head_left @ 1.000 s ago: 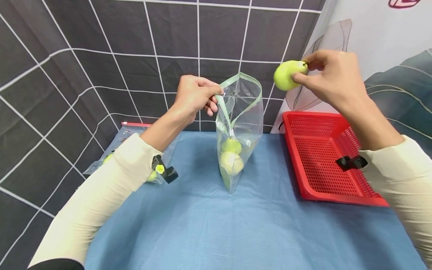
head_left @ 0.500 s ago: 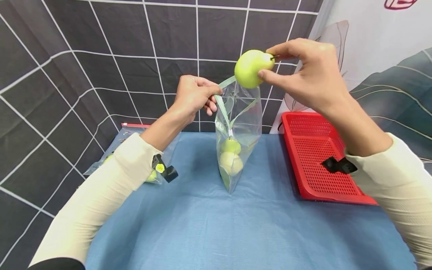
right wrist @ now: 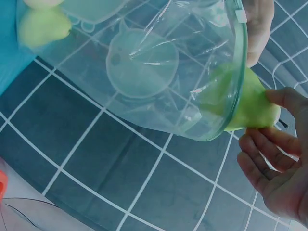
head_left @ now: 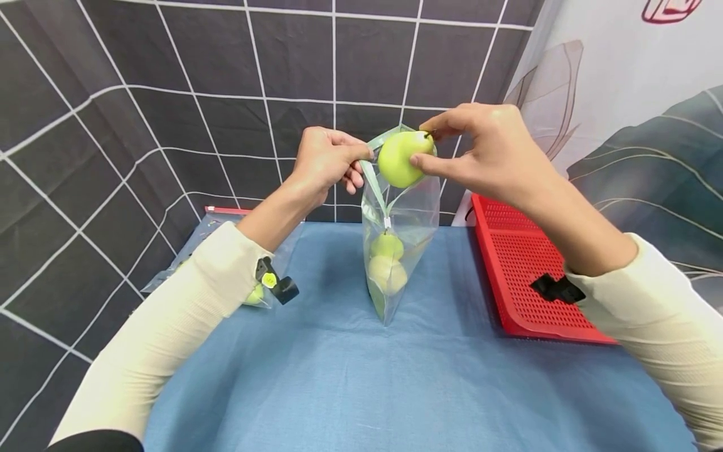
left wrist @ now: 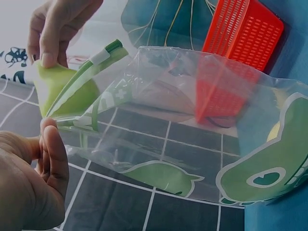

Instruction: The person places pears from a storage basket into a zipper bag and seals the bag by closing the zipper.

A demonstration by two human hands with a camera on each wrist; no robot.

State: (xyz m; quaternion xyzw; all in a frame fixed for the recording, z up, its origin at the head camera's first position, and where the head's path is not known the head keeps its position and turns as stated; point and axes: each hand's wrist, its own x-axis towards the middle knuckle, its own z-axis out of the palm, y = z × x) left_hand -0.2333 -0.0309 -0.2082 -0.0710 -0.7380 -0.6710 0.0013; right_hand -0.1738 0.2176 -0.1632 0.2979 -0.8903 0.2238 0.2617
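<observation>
A clear zip bag (head_left: 415, 213) with a green edge stands upright on the blue cloth, its mouth spread. My left hand (head_left: 327, 160) pinches the left side of that green edge between thumb and fingers. In my right hand (head_left: 486, 147) is a yellow-green pear (head_left: 402, 160), gripped near its stem end by thumb and fingertips. The pear's round end is in the bag's mouth; in the right wrist view the pear (right wrist: 255, 103) shows partly through the plastic. Two pieces of pale green fruit (head_left: 386, 274) lie stacked at the bag's bottom, the upper one a pear.
To the right sits a red perforated basket (head_left: 525, 276), partly behind my right forearm. Another clear bag with a red zip (head_left: 226, 210) and green fruit (head_left: 255, 295) lies at the left, partly hidden by my left arm. A dark grid-patterned cloth (head_left: 294, 56) hangs behind.
My right hand has brought the pear leftward from above the basket, then down into the bag's mouth. My left hand has stayed on the bag's edge.
</observation>
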